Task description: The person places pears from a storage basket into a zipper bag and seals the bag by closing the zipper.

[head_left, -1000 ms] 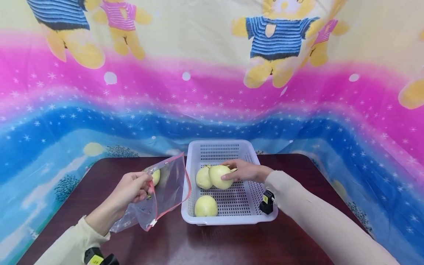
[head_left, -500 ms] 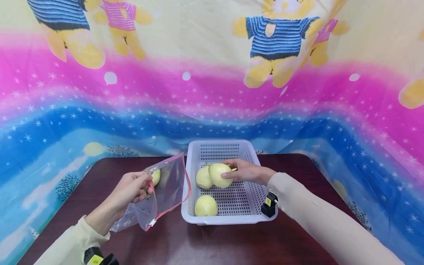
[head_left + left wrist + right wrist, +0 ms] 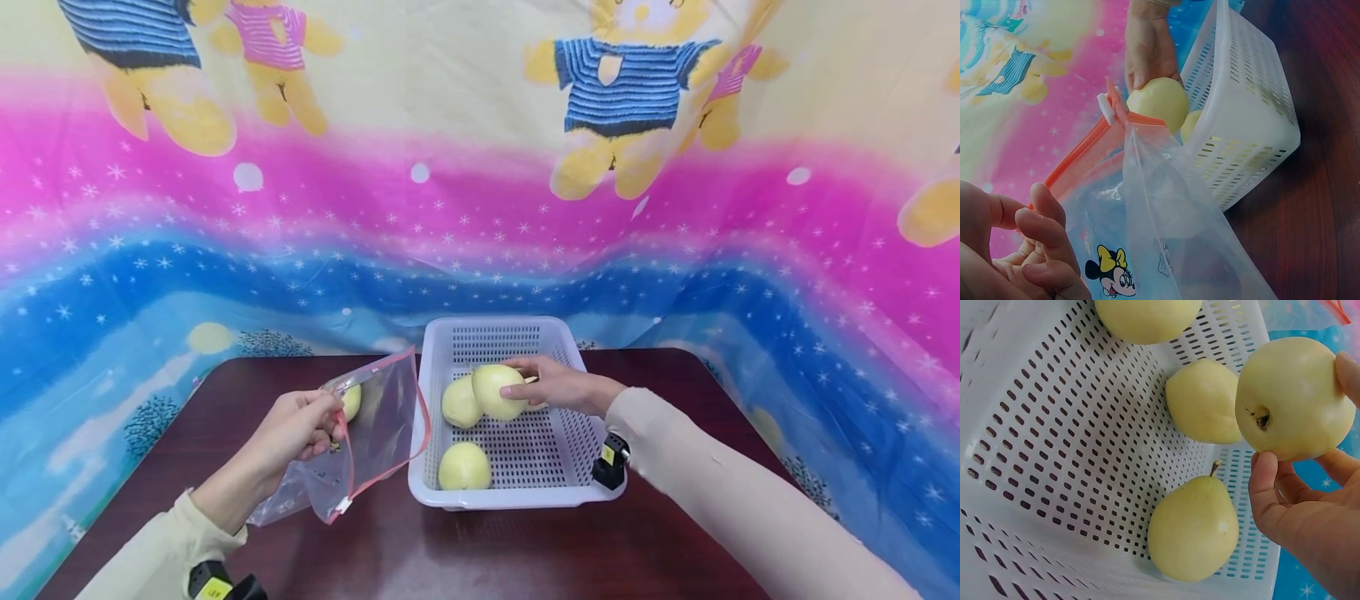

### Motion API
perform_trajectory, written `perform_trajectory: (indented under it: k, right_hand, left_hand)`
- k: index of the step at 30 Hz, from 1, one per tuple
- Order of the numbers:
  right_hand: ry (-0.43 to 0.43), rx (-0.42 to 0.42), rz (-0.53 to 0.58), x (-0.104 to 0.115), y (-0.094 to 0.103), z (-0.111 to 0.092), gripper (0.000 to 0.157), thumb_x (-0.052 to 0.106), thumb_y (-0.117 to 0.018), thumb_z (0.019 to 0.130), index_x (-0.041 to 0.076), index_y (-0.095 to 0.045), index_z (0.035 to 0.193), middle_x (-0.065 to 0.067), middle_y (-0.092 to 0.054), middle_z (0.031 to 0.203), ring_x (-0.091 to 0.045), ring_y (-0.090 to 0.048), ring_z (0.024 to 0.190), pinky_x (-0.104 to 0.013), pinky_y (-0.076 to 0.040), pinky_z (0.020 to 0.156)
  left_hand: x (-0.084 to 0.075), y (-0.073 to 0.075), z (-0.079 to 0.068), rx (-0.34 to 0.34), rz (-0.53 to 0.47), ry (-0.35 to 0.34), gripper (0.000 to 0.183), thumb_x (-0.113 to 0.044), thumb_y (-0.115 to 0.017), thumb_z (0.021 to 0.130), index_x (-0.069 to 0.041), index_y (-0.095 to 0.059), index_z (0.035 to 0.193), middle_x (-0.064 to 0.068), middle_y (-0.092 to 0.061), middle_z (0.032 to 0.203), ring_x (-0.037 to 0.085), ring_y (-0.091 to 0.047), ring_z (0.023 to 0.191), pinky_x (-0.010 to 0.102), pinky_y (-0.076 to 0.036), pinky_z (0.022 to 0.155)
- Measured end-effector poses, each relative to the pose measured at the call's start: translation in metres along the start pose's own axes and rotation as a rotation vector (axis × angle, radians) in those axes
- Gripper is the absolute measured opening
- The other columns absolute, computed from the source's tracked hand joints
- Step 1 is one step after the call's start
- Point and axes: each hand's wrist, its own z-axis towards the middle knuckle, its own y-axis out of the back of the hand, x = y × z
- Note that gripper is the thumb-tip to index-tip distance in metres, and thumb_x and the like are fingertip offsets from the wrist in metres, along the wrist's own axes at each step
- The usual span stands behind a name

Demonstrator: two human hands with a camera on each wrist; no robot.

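My left hand (image 3: 298, 423) pinches the red-edged mouth of a clear zip bag (image 3: 382, 417), which spreads toward the basket. In the left wrist view the bag's white slider (image 3: 1106, 108) and a cartoon mouse print (image 3: 1110, 273) show. A yellow pear (image 3: 352, 402) appears through the plastic beside the left fingers. Above the white basket (image 3: 517, 498), my right hand (image 3: 561, 387) grips a pale yellow pear (image 3: 1294, 400) between thumb and fingers. Below it in the basket lie a stemmed pear (image 3: 1194, 528), a second pear (image 3: 1204, 401) and a third pear (image 3: 1147, 315).
The perforated basket stands on a dark red-brown table (image 3: 480, 550), its rim near the bag's mouth. A printed cloth (image 3: 480, 225) with bears hangs behind the table and around its sides. Small black cameras (image 3: 611, 460) sit on both wrists.
The right hand's pear has risen slightly, and more of another pear shows behind that hand. The left hand and bag hold about the same place.
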Motion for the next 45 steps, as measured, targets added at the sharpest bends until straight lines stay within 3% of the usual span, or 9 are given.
perform_trajectory:
  k: [7,15,25,30,36,45]
  right_hand:
    - [0.0,-0.011,-0.013,0.004,0.001,0.0,0.065,0.034,-0.067,0.097,0.016,-0.042,0.154,-0.016,-0.052,0.145,-0.03,-0.052,0.129,-0.055,-0.047,0.106]
    - [0.023,-0.021,-0.022,0.009,0.002,-0.002,0.06,0.032,-0.066,0.098,0.016,-0.045,0.152,-0.014,-0.054,0.144,-0.031,-0.051,0.133,-0.048,-0.05,0.104]
    - [0.066,-0.02,0.007,0.013,-0.004,-0.003,0.057,0.029,-0.066,0.098,0.015,-0.047,0.15,-0.014,-0.055,0.14,-0.03,-0.051,0.13,-0.057,-0.046,0.107]
    - [0.087,-0.017,0.008,0.017,-0.009,-0.005,0.058,0.029,-0.066,0.098,0.016,-0.047,0.15,-0.014,-0.055,0.14,-0.029,-0.052,0.128,-0.053,-0.048,0.104]
    - [0.104,-0.014,0.024,0.022,-0.017,-0.007,0.058,0.029,-0.066,0.098,0.016,-0.046,0.151,-0.015,-0.055,0.141,-0.027,-0.055,0.121,-0.038,-0.052,0.093]
    - [0.167,0.006,0.055,0.03,-0.029,-0.01,0.052,0.024,-0.066,0.098,0.015,-0.051,0.147,-0.015,-0.057,0.137,-0.027,-0.053,0.123,-0.038,-0.05,0.095]
  left_hand:
    - [-0.001,0.0,0.001,-0.006,0.009,0.005,0.03,-0.021,-0.048,0.102,-0.003,-0.064,0.085,-0.002,-0.062,0.065,0.007,-0.047,0.05,0.02,-0.035,0.048]
    - [-0.002,-0.002,0.002,-0.001,0.01,0.001,0.029,-0.021,-0.047,0.102,-0.003,-0.064,0.086,-0.002,-0.061,0.065,0.007,-0.046,0.05,0.02,-0.035,0.048]
    - [-0.002,-0.002,0.004,0.012,-0.006,-0.008,0.029,-0.021,-0.046,0.102,-0.005,-0.063,0.084,-0.002,-0.06,0.065,0.007,-0.045,0.05,0.02,-0.033,0.047]
    - [-0.001,-0.002,0.004,0.01,-0.005,0.002,0.029,-0.021,-0.046,0.102,-0.005,-0.063,0.085,-0.002,-0.061,0.065,0.007,-0.045,0.05,0.02,-0.034,0.047]
    - [-0.002,-0.001,0.004,0.001,-0.001,0.01,0.028,-0.022,-0.048,0.102,-0.004,-0.064,0.088,-0.003,-0.062,0.065,0.006,-0.046,0.05,0.02,-0.035,0.048]
    - [-0.003,0.0,0.002,0.018,-0.035,-0.002,0.026,-0.018,-0.047,0.101,-0.006,-0.062,0.082,-0.006,-0.05,0.059,0.005,-0.034,0.046,0.019,-0.03,0.047]
